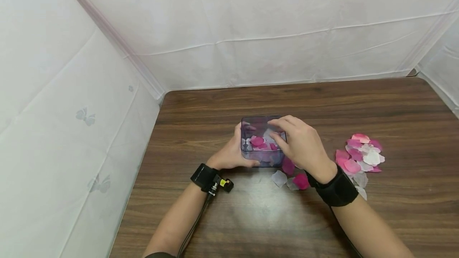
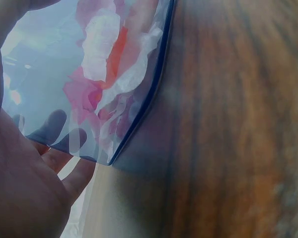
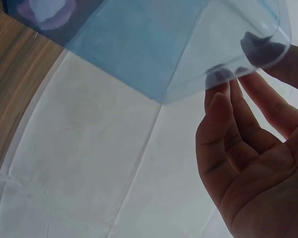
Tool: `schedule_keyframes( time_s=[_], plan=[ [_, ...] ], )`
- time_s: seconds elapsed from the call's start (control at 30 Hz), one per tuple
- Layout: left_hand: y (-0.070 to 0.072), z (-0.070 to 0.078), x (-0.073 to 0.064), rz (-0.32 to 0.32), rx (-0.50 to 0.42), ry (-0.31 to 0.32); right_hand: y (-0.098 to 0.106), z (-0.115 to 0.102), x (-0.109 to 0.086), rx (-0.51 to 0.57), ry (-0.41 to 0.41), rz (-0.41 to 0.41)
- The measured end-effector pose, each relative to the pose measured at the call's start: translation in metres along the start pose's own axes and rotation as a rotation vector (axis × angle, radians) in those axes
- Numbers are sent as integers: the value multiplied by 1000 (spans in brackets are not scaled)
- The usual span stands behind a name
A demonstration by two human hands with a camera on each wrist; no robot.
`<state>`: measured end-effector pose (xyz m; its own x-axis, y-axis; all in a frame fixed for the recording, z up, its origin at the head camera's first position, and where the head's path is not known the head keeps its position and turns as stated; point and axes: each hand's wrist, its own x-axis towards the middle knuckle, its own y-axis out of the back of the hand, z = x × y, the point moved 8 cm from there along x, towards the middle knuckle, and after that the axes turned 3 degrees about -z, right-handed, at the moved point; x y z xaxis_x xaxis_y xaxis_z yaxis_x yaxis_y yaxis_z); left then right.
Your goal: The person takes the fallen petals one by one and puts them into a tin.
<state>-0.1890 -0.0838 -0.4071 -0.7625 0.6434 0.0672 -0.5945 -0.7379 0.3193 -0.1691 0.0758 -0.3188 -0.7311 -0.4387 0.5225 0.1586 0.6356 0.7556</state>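
My left hand (image 1: 231,150) grips a clear, purple-tinted plastic box (image 1: 261,159) around its left side, thumb along the near wall. Pink, magenta and white petals (image 1: 257,141) lie inside it. In the left wrist view, petals (image 2: 100,47) press against the see-through wall, and fingers of the left hand (image 2: 27,183) show below and behind it. My right hand (image 1: 305,142) is at the box's open top right, thumb and fingers bent but apart. A white petal (image 1: 267,133) is just below its fingertips. From the right wrist, the right hand's (image 3: 258,153) fingertips appear through the clear wall.
Loose petals (image 1: 300,181) lie on the brown wooden table (image 1: 201,106) by the box's near right corner. A larger petal pile (image 1: 360,152) sits farther right, beyond the right wrist. White sheeting (image 1: 233,27) hangs behind and left of the table.
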Motion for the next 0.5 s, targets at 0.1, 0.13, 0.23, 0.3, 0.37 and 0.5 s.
schedule_keyframes(
  time_s=[0.1,0.13,0.23,0.3,0.37,0.5],
  plan=[
    [0,-8,1,10,8,3,6,5,0,16,-13,10],
    [0,-12,1,15,10,6,8,8,0,21,-25,14],
    [1,-26,2,31,12,14,16,19,-1,24,-70,17],
    [1,-32,2,40,19,15,20,30,-2,13,-110,6],
    [1,-33,2,42,28,11,23,41,-4,-2,-151,-19],
    [1,-33,2,38,44,2,24,64,-9,-29,-234,-87]
  ],
)
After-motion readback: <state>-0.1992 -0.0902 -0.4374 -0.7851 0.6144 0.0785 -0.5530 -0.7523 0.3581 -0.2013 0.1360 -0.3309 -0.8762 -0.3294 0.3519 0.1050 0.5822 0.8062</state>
